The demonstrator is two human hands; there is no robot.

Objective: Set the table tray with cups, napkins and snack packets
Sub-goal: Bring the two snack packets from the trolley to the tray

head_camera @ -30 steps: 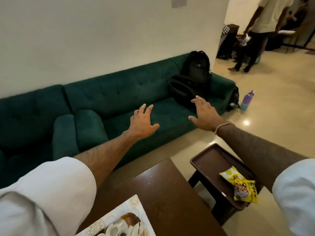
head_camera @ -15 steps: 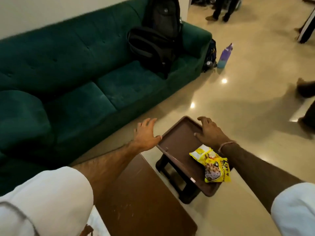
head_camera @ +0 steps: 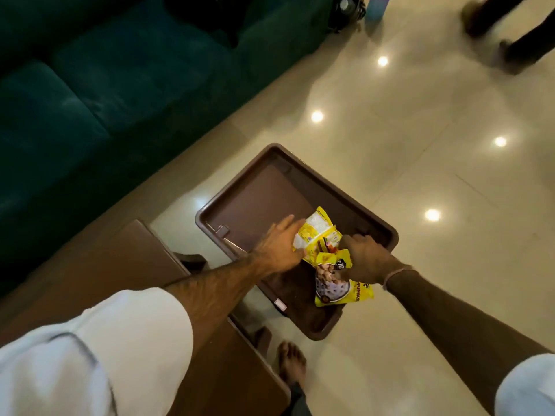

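Note:
A brown tray table (head_camera: 255,202) stands on the floor in front of me. Yellow snack packets lie on it: one packet (head_camera: 318,238) near the middle, another (head_camera: 339,291) closer to me. My left hand (head_camera: 277,246) reaches over the tray's left rim, and its fingers hold the left edge of the middle packet. My right hand (head_camera: 365,259) is curled over the packets from the right and grips them where they overlap. No cups or napkins are in view.
A brown wooden table (head_camera: 126,265) sits at my left, just beside the tray. A dark green sofa (head_camera: 105,85) runs along the upper left. Someone's legs (head_camera: 510,34) move at the top right over the glossy tile floor. My bare foot (head_camera: 291,361) is below the tray.
My view tilted down from the sofa to the tray. Both hands dropped from mid-air to the tray and now hold the yellow packets.

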